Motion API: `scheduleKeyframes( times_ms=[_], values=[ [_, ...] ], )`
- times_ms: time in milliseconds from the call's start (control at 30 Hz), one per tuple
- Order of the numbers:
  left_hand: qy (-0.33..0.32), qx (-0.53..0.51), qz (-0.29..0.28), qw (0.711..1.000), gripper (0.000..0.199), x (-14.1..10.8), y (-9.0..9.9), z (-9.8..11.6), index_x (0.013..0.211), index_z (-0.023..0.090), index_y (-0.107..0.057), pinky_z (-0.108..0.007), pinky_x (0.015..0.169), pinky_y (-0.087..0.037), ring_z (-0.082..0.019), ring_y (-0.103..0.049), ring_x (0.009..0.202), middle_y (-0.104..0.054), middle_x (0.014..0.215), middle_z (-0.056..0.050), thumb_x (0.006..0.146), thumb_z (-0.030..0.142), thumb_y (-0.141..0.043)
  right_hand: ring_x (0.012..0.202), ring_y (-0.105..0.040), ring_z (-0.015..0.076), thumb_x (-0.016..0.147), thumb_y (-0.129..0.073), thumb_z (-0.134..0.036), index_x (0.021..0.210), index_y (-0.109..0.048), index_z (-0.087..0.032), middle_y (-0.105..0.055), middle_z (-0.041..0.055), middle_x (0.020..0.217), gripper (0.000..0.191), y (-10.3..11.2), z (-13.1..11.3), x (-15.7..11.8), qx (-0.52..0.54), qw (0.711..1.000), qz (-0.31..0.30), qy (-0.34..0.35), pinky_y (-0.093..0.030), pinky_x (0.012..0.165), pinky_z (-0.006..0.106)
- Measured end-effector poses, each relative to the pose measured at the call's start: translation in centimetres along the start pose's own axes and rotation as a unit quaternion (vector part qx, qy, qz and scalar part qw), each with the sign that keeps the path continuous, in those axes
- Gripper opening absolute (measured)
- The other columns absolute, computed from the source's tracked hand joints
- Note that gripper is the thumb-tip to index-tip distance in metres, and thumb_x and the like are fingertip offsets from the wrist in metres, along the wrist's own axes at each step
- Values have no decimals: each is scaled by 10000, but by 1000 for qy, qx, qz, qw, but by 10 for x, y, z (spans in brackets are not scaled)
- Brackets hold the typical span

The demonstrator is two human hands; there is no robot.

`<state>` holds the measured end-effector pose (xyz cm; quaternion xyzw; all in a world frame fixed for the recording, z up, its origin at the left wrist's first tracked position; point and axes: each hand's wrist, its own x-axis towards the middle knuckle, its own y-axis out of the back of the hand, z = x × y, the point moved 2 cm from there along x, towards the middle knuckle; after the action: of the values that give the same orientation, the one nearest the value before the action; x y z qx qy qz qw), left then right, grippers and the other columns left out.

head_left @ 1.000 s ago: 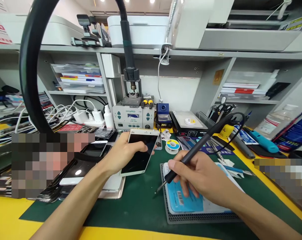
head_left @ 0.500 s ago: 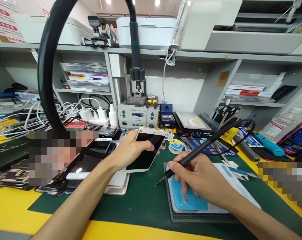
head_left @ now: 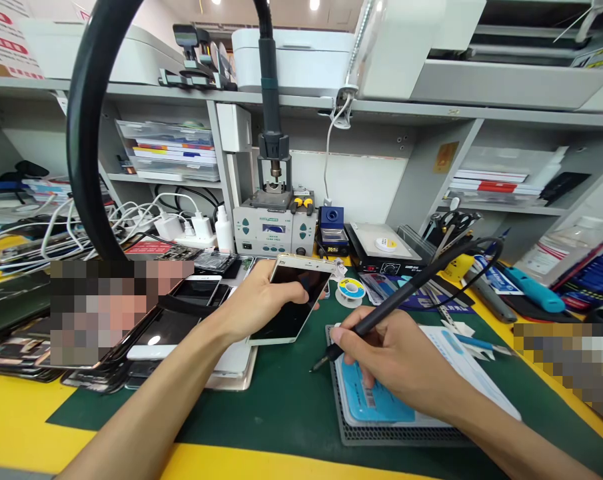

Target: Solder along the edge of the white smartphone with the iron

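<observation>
My left hand (head_left: pixel 254 299) grips a white-framed smartphone (head_left: pixel 281 325) by its left side, thumb across the dark screen and fingertips showing at the far edge. The phone is tilted over the green mat (head_left: pixel 276 400). In my right hand (head_left: pixel 406 357) is a black soldering iron (head_left: pixel 394 303), held like a pen. Its thin tip points down and left, close above the mat; I cannot tell whether it touches. Under this hand lie a blue packet (head_left: pixel 381 400) and a white sheet on a grey perforated tray (head_left: pixel 406 437).
Stacked phones and screens (head_left: pixel 168 327) crowd the left side. Behind stand a hot-air station (head_left: pixel 274 230), a solder spool (head_left: pixel 350 292) and a heating plate (head_left: pixel 386 243). A thick black hose (head_left: pixel 81 133) arches across the upper left. Tweezers and pliers (head_left: pixel 481 343) lie at right.
The view has shifted slightly, so the shelf and the phones at left sit a little further left. Both hands keep their hold; the iron's tip has barely moved.
</observation>
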<state>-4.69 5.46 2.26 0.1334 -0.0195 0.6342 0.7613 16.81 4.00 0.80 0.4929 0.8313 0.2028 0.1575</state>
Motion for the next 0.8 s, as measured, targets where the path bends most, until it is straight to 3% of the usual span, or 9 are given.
scheduleKeyframes(
  times_ms=[233, 433, 533, 633, 800],
  values=[
    [-1, -2, -8, 1000, 180, 0, -2, 2, 923, 188, -708, -409, 917, -525, -280, -685, 915, -752, 916, -39, 753, 190, -650, 459, -574, 158, 1025, -621, -473, 711, -565, -230, -504, -58, 558, 401, -1, 1, -1, 2, 1000, 2, -1, -434, 466, 283],
    [-2, -5, -11, 1000, 182, 1, -1, 2, 929, 193, -703, -399, 913, -516, -275, -679, 930, -747, 949, -35, 754, 188, -655, 463, -598, 141, 1009, -657, -463, 731, -592, -217, -589, -35, 634, 376, -1, 0, -1, 30, 999, 14, 3, -459, 453, 259],
    [1, -5, -5, 1000, 169, 1, 0, -1, 932, 199, -716, -379, 903, -498, -265, -657, 940, -739, 949, -18, 766, 195, -689, 410, -550, 121, 978, -703, -482, 714, -624, -212, -605, -34, 581, 385, 1, 2, 0, 53, 998, 31, 7, -431, 401, 233],
    [4, -8, 7, 1000, 190, 1, 1, -3, 962, 210, -738, -354, 904, -480, -259, -637, 983, -748, 1000, -4, 773, 201, -723, 341, -464, 103, 951, -737, -510, 641, -638, -205, -591, -25, 448, 446, 10, 4, 1, 80, 994, 72, 8, -366, 348, 213],
    [-4, -23, -26, 999, 131, 0, -1, 0, 872, 211, -761, -339, 960, -478, -250, -670, 995, -787, 1004, 5, 782, 159, -681, 332, -527, 103, 883, -791, -554, 608, -587, -206, -598, -27, 468, 488, 37, 0, 3, 179, 978, 107, 5, -360, 305, 178]
  ],
)
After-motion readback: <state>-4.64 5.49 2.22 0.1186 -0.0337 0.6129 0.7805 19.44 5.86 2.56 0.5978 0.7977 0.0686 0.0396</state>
